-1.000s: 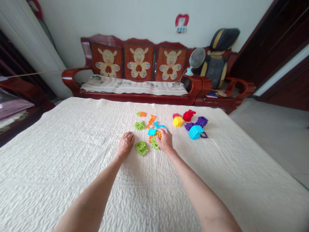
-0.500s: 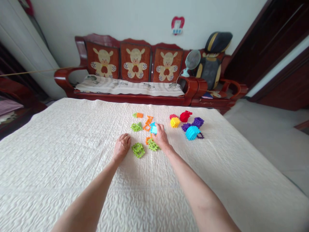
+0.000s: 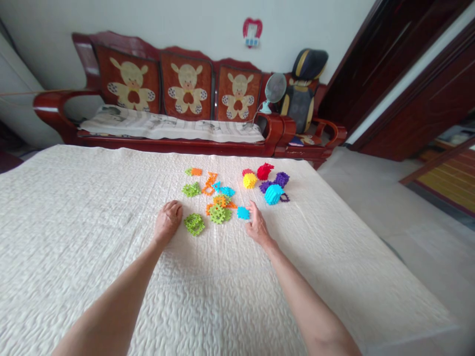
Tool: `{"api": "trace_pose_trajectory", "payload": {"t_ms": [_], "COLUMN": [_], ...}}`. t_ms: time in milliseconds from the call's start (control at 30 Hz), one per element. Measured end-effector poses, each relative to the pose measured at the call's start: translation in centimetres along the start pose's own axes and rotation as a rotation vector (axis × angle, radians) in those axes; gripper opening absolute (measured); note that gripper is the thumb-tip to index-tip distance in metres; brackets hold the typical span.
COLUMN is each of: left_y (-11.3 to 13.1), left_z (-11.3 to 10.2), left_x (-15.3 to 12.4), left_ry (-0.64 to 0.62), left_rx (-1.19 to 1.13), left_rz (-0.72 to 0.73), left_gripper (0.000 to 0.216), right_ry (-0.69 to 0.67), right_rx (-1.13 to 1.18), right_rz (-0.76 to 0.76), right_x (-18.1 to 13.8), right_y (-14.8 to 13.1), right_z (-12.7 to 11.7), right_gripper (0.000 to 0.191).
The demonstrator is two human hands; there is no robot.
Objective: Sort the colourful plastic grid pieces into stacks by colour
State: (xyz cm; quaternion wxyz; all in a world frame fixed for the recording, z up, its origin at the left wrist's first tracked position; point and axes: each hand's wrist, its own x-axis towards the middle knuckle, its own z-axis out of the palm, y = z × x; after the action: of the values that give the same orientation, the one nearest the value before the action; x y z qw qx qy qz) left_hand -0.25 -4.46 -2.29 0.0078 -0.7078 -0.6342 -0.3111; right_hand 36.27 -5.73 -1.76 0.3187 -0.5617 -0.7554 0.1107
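My right hand [image 3: 257, 225] pinches a flat light-blue square piece with notched edges [image 3: 243, 213] between thumb and fingers, just above the quilted cover. My left hand [image 3: 168, 220] rests on the cover with its fingers curled in; no piece shows in it. Between my hands lies a heap of green notched pieces [image 3: 218, 214] with orange pieces [image 3: 221, 200] among them. Closer to my left hand is a separate green pile [image 3: 194, 224]. Farther back lie another green pile [image 3: 191, 189], orange frame pieces [image 3: 210, 184] and loose blue pieces [image 3: 227, 191].
To the right stand a blue stack [image 3: 273, 194], purple pieces [image 3: 282, 179], a yellow stack [image 3: 250, 180] and a red stack [image 3: 265, 171]. A green-and-orange pair [image 3: 196, 172] lies far back. Beyond the quilted cover [image 3: 111, 237] is a wooden sofa [image 3: 178, 143].
My right hand has drawn the blue square piece back toward me and to the right of the green heap. The loose blue pieces are now uncovered. My left hand stays on the cover; the view has turned rightward.
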Motion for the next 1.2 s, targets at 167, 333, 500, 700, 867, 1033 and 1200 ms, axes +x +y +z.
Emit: {"api": "trace_pose_trajectory", "payload": {"t_ms": [167,333,500,700,867,1033,1200], "left_y": [0.1,0.2,-0.1,-1.0,-1.1,-0.9,-0.9], "left_z": [-0.1,-0.3,0.0,0.6,0.6,0.4,0.4], "left_x": [0.1,0.1,0.1,0.0,-0.1,0.0,-0.1], "left_ry": [-0.008,0.001,0.008,0.018,0.020,0.022,0.019], "left_rx": [-0.001,-0.016,-0.010,0.002,-0.001,0.000,0.004], "left_rz": [0.005,0.017,0.021,0.053,0.076,0.069,0.058], "left_gripper": [0.029,0.029,0.030,0.031,0.030,0.030,0.029], "right_ry": [0.078,-0.017,-0.002,-0.031,0.017,0.011,0.149], "right_rx": [0.042,-0.017,-0.140,-0.221,-0.219,-0.183,-0.081], "right_rz": [0.154,0.161,0.280,0.382,0.402,0.408,0.268], "right_x": [-0.5,1.3,1.6,1.8,1.5,1.4,2.2], "right_y": [0.9,0.4,-1.6,-3.1,-2.6,-2.0,0.2], "right_z": [0.5,0.1,0.5,0.7,0.3,0.7,-1.3], "right_gripper": [0.084,0.067,0.068,0.037,0.044,0.032,0.039]}}
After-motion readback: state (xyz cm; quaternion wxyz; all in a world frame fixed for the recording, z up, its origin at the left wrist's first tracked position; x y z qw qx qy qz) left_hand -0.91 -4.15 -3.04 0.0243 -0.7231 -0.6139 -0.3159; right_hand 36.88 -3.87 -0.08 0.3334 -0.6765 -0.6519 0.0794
